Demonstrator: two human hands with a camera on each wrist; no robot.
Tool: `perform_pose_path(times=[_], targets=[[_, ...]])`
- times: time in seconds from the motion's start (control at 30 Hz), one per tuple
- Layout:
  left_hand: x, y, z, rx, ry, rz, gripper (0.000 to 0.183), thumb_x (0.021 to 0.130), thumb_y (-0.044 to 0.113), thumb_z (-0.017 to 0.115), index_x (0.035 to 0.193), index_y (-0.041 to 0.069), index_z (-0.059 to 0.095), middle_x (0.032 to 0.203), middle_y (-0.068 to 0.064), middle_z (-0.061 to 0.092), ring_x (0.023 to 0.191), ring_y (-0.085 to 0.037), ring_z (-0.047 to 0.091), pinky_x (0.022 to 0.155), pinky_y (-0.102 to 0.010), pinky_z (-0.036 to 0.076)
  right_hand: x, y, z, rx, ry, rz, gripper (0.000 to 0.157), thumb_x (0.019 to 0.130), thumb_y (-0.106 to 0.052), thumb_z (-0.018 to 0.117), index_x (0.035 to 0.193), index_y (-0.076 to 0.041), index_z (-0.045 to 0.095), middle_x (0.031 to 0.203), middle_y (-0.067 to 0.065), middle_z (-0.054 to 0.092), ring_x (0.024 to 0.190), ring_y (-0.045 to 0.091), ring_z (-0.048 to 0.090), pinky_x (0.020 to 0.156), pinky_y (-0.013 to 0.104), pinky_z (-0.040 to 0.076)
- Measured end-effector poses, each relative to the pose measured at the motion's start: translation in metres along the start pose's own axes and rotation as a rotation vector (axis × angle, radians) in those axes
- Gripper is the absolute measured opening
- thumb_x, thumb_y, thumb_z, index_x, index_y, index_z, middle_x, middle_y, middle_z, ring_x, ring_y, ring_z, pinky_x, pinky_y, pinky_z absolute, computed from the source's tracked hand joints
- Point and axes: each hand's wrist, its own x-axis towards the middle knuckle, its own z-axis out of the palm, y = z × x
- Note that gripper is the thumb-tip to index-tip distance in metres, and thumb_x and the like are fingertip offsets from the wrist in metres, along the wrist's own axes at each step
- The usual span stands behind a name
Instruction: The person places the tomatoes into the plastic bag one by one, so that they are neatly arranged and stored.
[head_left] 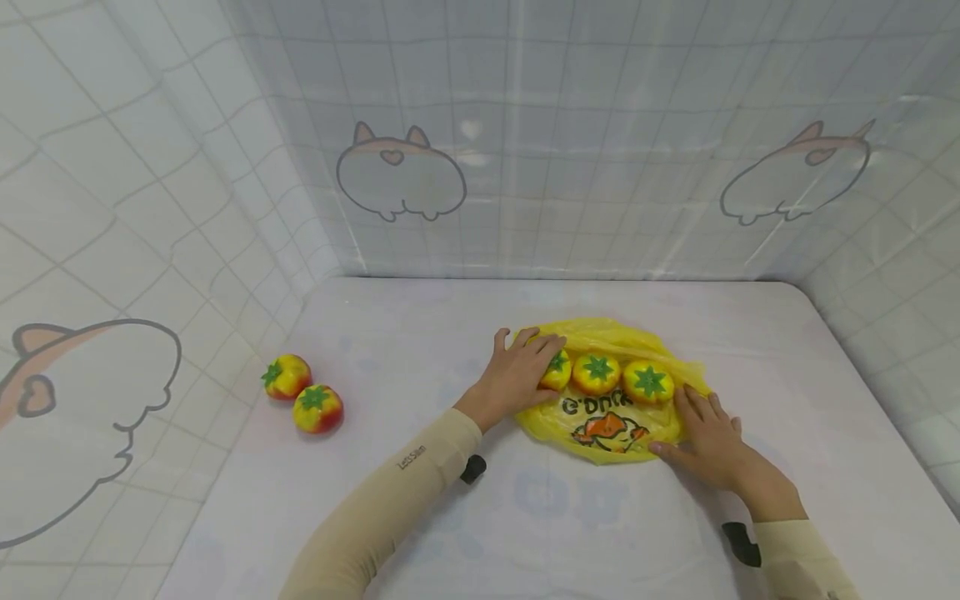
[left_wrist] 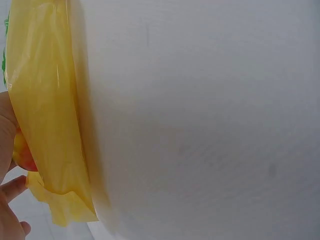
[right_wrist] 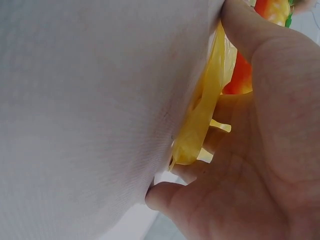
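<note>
Three red-and-yellow fruits with green star-shaped tops lie in a row on a flattened yellow plastic bag (head_left: 542, 423) with a duck print: a left fruit (head_left: 556, 377), a middle fruit (head_left: 596, 372) and a right fruit (head_left: 648, 381). My left hand (head_left: 517, 373) holds the left fruit, its thumb at the near side and fingers over the far side, partly hiding it. At the bag's right edge my right hand (head_left: 712, 450) rests with fingers extended, fingertips beside the right fruit. In the right wrist view, yellow plastic (right_wrist: 192, 137) lies against those fingers.
Two more such fruits, a rear one (head_left: 288, 377) and a nearer one (head_left: 318, 409), sit close together at the left of the white table (head_left: 420, 325). Tile-patterned sheeting (head_left: 585, 192) with cartoon drawings rises along the back and both sides.
</note>
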Motion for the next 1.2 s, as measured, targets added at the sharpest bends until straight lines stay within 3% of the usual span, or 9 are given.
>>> perform_pose_path(times=[0.5,0.77,1.03,1.2], targets=[[-0.002,0.0,0.0,-0.018,-0.035,-0.007,0.093,0.087,0.066,0.069,0.162,0.028,0.029,0.165,0.001,0.035,0.155,-0.03,0.021,0.113,-0.065,0.025,0.0,-0.002,0.0,0.022,0.004,-0.015,0.11,0.093,-0.061,0.065,0.158,0.013,0.016,0.162,0.038,0.012,0.143,0.07,0.004,0.101,0.088,0.009],[-0.003,-0.001,-0.006,-0.047,-0.007,0.015,0.094,0.087,0.068,0.069,0.162,0.027,0.029,0.165,0.0,0.035,0.155,-0.029,0.022,0.113,-0.063,0.025,-0.001,-0.001,-0.001,-0.002,0.009,0.0,0.111,0.093,-0.063,0.064,0.158,0.013,0.017,0.162,0.039,0.012,0.143,0.07,0.005,0.101,0.088,0.01],[-0.014,-0.016,-0.023,-0.229,0.038,-0.016,0.104,0.078,0.072,0.075,0.162,0.031,0.03,0.168,0.002,0.029,0.156,-0.028,0.017,0.113,-0.068,0.02,0.0,-0.001,0.0,-0.002,0.008,-0.003,0.111,0.093,-0.063,0.064,0.158,0.013,0.017,0.162,0.038,0.012,0.143,0.07,0.005,0.101,0.088,0.01],[-0.021,-0.03,-0.027,-0.261,0.065,-0.024,0.106,0.076,0.072,0.077,0.162,0.03,0.031,0.168,0.002,0.028,0.156,-0.029,0.017,0.112,-0.068,0.02,0.0,0.001,0.0,-0.01,0.008,-0.009,0.111,0.093,-0.064,0.064,0.158,0.012,0.016,0.162,0.038,0.012,0.143,0.07,0.005,0.101,0.088,0.01]])
